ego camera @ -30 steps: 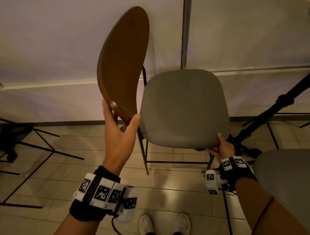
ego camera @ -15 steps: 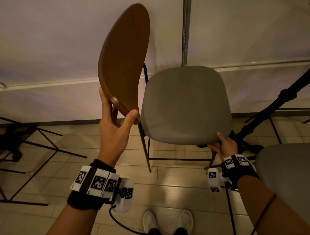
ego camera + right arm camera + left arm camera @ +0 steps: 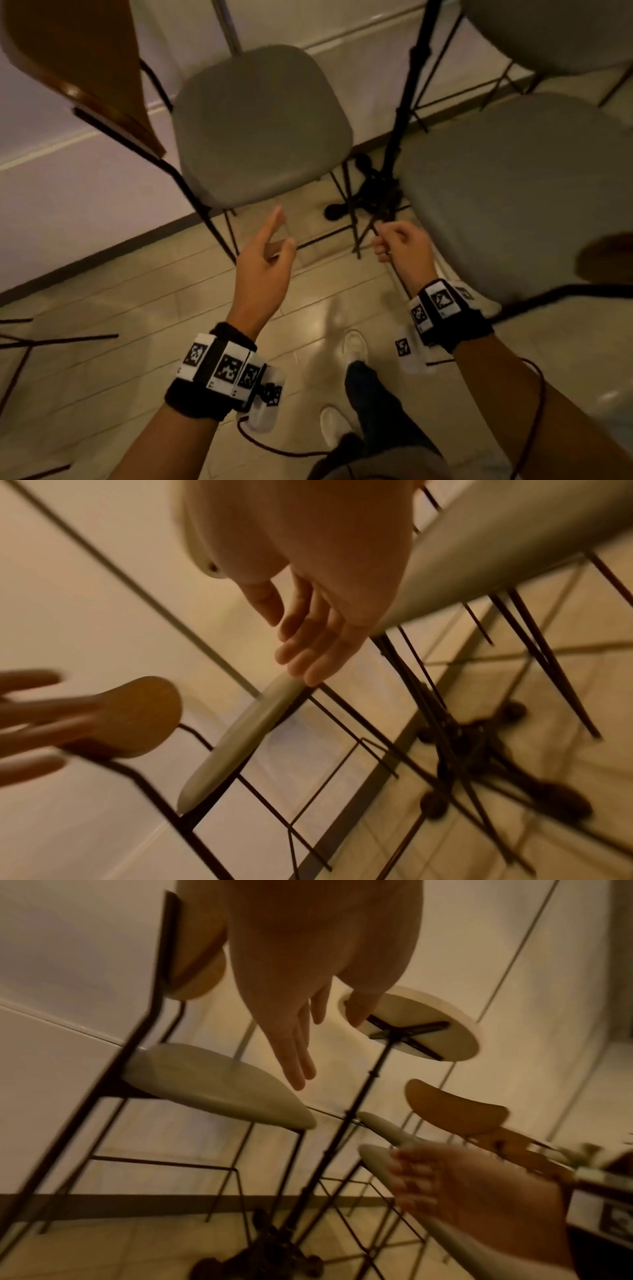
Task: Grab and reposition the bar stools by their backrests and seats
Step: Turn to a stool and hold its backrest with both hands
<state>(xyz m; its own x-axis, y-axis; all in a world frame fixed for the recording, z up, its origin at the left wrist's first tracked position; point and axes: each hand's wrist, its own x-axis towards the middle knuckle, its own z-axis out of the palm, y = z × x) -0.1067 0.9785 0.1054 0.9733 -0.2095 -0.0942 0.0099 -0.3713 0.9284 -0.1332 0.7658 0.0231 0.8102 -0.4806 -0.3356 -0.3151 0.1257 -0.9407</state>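
The bar stool stands against the wall, with its grey padded seat point(image 3: 260, 126) and brown wooden backrest point(image 3: 78, 68) on a black metal frame. My left hand point(image 3: 284, 228) hovers below the seat's front edge, fingers straight, touching nothing. My right hand point(image 3: 383, 241) hangs to the right of it, fingers loosely curled and empty. In the left wrist view the left hand point(image 3: 301, 1053) points over the seat point(image 3: 212, 1080). In the right wrist view the right hand point(image 3: 304, 647) hangs relaxed near the seat's edge point(image 3: 240, 739).
A second stool's grey seat point(image 3: 513, 192) is close at my right, and a third seat point(image 3: 555, 34) is at the top right. A black tripod point(image 3: 400, 120) stands between the stools. A round table point(image 3: 421, 1026) is beyond. My feet are on the tiled floor point(image 3: 137, 325).
Both hands have let go of the stool: the left left the backrest, the right left the seat's front edge. Both drew back toward me, and my view swung right and down.
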